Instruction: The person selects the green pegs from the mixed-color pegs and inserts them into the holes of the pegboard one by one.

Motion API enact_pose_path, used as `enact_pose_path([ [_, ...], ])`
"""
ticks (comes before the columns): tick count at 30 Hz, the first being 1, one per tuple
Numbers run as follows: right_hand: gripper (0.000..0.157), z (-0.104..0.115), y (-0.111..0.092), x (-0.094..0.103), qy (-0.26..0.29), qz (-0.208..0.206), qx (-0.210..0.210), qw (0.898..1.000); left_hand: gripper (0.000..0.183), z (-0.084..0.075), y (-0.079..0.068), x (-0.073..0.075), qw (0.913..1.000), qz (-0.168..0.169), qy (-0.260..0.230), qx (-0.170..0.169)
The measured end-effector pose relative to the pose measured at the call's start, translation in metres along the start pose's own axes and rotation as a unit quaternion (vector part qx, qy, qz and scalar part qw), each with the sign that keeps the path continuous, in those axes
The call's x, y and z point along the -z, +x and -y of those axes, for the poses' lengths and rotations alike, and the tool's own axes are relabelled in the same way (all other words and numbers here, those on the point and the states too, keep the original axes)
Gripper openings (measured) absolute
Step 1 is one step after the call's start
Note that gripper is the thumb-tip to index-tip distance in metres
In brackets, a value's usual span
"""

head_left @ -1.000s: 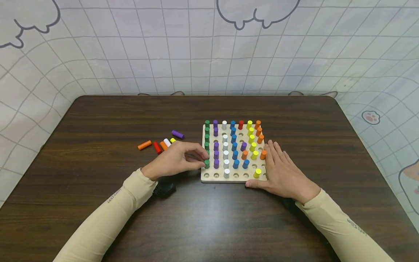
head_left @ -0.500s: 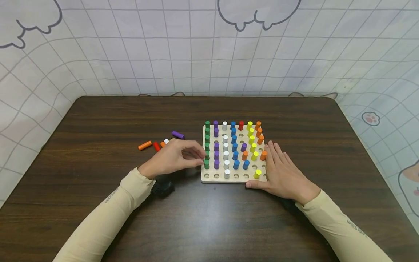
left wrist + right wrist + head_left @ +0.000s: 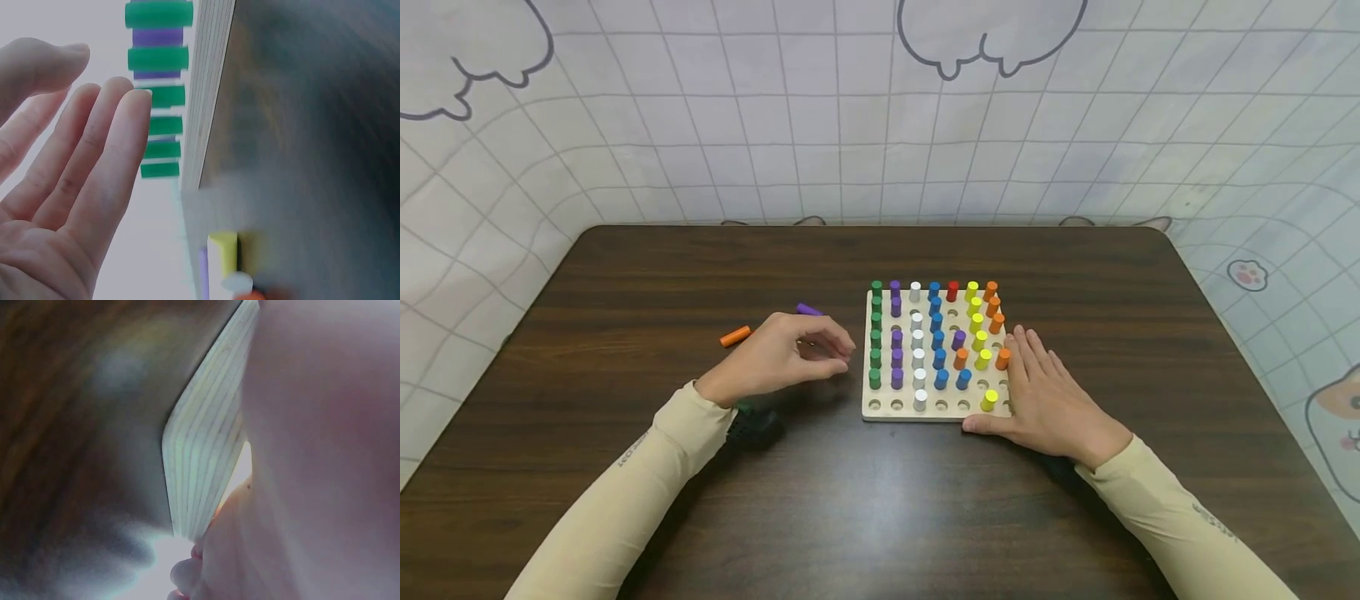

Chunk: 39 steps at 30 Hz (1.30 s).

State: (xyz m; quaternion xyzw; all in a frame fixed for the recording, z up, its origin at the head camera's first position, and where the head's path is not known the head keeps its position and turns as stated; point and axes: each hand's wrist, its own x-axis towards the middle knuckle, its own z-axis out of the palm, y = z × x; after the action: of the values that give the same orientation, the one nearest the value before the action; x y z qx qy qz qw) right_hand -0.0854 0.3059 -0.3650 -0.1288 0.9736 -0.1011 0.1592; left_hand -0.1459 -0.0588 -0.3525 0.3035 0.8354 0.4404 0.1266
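Observation:
My left hand (image 3: 778, 354) hovers just left of a pale wooden pegboard (image 3: 887, 417), thumb and fingers apart with nothing between them. Nearest to it is the board's left column of green pegs (image 3: 876, 340), standing upright. The left wrist view shows the same column beyond my extended fingers (image 3: 119, 144). My right hand (image 3: 1052, 396) lies flat along the board's right edge, its thumb at the front corner. In the right wrist view the layered board side (image 3: 200, 437) runs against that hand. Purple, white, blue, red, yellow and orange pegs fill other columns; several holes stand bare.
Left of the board lie loose pegs: an orange peg (image 3: 735, 337), a purple peg (image 3: 808, 309), and a yellow peg (image 3: 230, 250) in the left wrist view. My left hand hides some of them from the head view. A dark wooden table (image 3: 880, 508) carries everything.
My left hand has drawn away leftward from the front green peg, which stays upright in the board. It now covers more of the loose pegs. The right hand has stayed put.

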Motion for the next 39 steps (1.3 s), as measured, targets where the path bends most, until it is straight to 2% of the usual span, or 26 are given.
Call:
enact_pose_path([
  [6, 0.136, 0.0, 0.0, 0.0, -0.004, 0.002, -0.004, 1.0, 0.022, 0.006, -0.012, 0.015, 0.9997, -0.017, 0.016, 0.01],
  [13, 0.135, -0.001, 0.001, 0.0, -0.008, -0.003, 0.0, 1.0, 0.027, 0.013, -0.025, 0.03, 0.9993, -0.02, 0.029, 0.009],
  [20, 0.136, -0.001, 0.001, 0.0, -0.004, 0.001, 0.001, 1.0, 0.03, 0.019, -0.038, 0.041, 0.9975, -0.028, 0.057, 0.033],
  [28, 0.136, -0.002, 0.001, 0.001, -0.006, -0.001, 0.003, 1.0, 0.032, 0.026, -0.049, 0.05, 0.9944, -0.018, 0.09, 0.053],
  [34, 0.135, -0.001, 0.001, 0.001, -0.004, -0.002, 0.003, 1.0, 0.036, 0.03, -0.057, 0.054, 0.9959, -0.006, 0.077, 0.048],
  [39, 0.135, -0.001, 0.001, 0.001, -0.007, -0.002, 0.005, 1.0, 0.042, 0.031, -0.065, 0.056, 0.9942, 0.021, 0.077, 0.072],
])
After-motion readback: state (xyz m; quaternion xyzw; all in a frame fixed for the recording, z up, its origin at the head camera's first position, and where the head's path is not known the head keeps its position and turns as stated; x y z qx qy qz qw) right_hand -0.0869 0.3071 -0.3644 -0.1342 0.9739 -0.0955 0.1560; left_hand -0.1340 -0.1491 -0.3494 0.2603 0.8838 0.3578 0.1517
